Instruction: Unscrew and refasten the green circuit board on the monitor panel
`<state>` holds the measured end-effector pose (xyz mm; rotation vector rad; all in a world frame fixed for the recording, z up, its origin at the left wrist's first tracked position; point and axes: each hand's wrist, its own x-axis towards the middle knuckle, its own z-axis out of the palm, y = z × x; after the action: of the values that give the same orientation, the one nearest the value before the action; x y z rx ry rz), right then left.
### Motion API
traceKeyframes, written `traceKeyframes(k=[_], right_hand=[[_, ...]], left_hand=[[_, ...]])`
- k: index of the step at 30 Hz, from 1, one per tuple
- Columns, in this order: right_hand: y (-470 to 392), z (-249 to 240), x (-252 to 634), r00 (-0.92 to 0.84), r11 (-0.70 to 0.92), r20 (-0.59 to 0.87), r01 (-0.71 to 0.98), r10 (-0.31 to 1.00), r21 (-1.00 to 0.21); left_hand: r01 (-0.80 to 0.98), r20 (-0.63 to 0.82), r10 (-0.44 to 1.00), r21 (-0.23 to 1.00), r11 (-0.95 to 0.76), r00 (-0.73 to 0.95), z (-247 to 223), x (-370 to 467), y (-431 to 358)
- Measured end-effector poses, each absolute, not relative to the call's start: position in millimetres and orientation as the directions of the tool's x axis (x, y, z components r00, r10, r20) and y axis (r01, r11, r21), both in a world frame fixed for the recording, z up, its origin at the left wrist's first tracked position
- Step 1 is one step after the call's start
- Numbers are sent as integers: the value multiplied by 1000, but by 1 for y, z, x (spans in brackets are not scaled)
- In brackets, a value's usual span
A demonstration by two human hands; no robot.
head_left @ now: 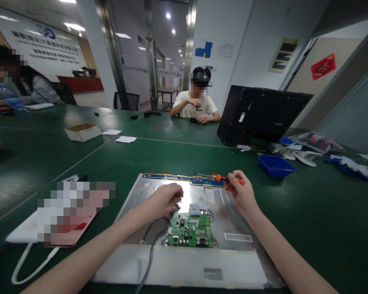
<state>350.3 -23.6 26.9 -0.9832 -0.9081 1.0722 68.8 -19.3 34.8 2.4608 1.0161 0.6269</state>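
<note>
A screwdriver (220,178) with an orange and black handle is held in my right hand (241,194), closed around it. Its shaft points left along the narrow blue circuit strip (178,177) at the far edge of a flat metal display panel (233,253). Over the panel's left middle, my left hand (167,200) is closed, fingers curled downward; what they hold, if anything, is hidden. Just below those fingers a green circuit board (190,228) sits on the panel. A grey cable (151,253) runs from the board's left side toward the near edge. A flat ribbon cable (208,192) joins the blue strip.
A phone (79,228) and white cable (21,261) lie on the green table at left. Beyond are an open cardboard box (83,132) and papers (125,139). At right stand a black monitor housing (260,114), a blue tray (276,165) and gloves (349,166). A person (199,102) sits opposite.
</note>
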Motion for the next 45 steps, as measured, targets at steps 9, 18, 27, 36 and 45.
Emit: traceKeyframes(k=[9, 18, 27, 36, 45], right_hand=[[-14, 17, 361, 281, 155, 71, -289, 957, -945], [-13, 14, 362, 291, 166, 89, -250, 952, -954], [-11, 16, 366, 331, 198, 130, -181, 935, -963], [-14, 14, 360, 283, 193, 149, -134, 947, -972], [-16, 14, 357, 265, 182, 143, -130, 954, -975]], left_hand=[[330, 236, 493, 499, -801, 837, 45, 130, -16], [269, 234, 475, 582, -767, 849, 30, 144, -4], [234, 201, 448, 634, -737, 871, 24, 147, -2], [270, 200, 437, 546, -793, 877, 16, 149, -6], [233, 218, 420, 573, -786, 881, 15, 147, -8]])
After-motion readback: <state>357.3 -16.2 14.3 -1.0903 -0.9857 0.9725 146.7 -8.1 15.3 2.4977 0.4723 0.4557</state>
